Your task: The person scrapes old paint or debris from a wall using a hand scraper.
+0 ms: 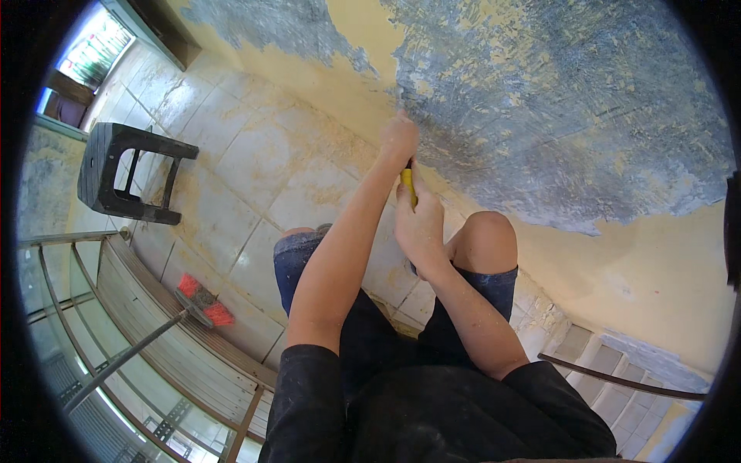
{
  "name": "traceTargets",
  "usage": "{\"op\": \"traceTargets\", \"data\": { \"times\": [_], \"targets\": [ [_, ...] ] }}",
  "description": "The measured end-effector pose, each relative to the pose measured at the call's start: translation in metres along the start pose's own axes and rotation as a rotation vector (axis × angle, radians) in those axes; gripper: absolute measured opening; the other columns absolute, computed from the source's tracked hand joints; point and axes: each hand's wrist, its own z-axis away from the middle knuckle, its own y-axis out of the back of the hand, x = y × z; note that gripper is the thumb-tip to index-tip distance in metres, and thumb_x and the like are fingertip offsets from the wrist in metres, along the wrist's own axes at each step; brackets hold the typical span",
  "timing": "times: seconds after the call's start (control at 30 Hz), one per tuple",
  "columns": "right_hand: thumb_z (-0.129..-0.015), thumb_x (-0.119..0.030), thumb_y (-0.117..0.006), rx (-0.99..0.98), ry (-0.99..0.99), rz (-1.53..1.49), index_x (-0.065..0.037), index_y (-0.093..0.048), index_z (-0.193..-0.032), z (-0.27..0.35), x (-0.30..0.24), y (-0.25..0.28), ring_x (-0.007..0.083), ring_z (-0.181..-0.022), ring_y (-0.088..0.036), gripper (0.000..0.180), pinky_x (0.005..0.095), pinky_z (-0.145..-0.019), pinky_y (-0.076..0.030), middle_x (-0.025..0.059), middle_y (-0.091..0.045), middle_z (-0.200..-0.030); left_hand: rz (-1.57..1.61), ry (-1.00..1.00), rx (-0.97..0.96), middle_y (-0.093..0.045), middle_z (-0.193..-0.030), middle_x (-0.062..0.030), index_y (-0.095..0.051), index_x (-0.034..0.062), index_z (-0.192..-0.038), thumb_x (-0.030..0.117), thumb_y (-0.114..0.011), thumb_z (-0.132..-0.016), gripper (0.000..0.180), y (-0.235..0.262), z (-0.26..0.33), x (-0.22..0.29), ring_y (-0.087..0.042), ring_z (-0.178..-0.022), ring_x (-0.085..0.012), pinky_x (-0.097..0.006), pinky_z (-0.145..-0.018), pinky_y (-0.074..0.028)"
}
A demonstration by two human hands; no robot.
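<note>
The wall [587, 116] fills most of what I see; a broad patch of it is stripped to rough grey plaster, scored and flecked with leftover cream paint, while smooth cream coating remains below and to the right of the patch; the boundary between them is ragged. Beneath me lies the tiled floor [255, 170], pale squares dusted with scrapings and yellowish stains; a black plastic stool [127, 174] stands well apart to my left; nearer lies a broom [202, 301] with red bristles and a long grey handle, by a slatted metal frame [154, 324].

I crouch with both bare knees up; my right hand [421, 224] is wrapped tight around the yellow-handled scraper [407, 184], and my left hand [399, 137] is closed over its upper end, pressing it to the wall at the edge of the grey patch; the blade itself is hidden behind my fingers, so I cannot tell its shape.

As I judge it, the risks are these: the blade could skid off the hard plaster if I push too steeply, sending my left knuckles into that abrasive surface; dust on the tiles could let my feet slide; flakes could fall toward my face.
</note>
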Motion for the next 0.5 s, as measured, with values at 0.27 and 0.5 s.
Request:
{"op": "traceTargets", "data": {
  "times": [0.27, 0.5],
  "targets": [
    [-0.094, -0.016, -0.047, 0.012, 0.027, 0.017, 0.0, -0.044, -0.14, -0.007, 0.004, 0.003, 0.0382, -0.072, -0.066, 0.048, 0.0443, -0.065, -0.047, 0.0272, -0.063, -0.077, 0.691, 0.329, 0.044, -0.068, -0.094, -0.0247, -0.06, -0.0031, -0.113, 0.019, -0.04, -0.094, 0.035, -0.014, -0.009, -0.001, -0.067, -0.091, -0.0374, -0.042, -0.078, -0.054],
    [-0.093, -0.016, -0.048, 0.026, 0.02, -0.035, 0.002, -0.052, -0.131, -0.041, 0.011, -0.021, 0.0421, -0.08, -0.066, 0.043, 0.0454, -0.072, -0.048, 0.0301, -0.064, -0.086, -0.125, -0.026, -0.085, -0.067, -0.101, -0.0249, -0.07, -0.0025, -0.099, 0.015, -0.051, -0.088, 0.028, 0.01, -0.024, -0.031, -0.067, -0.093, -0.0354, -0.041, -0.077, -0.055]
  ]
}}
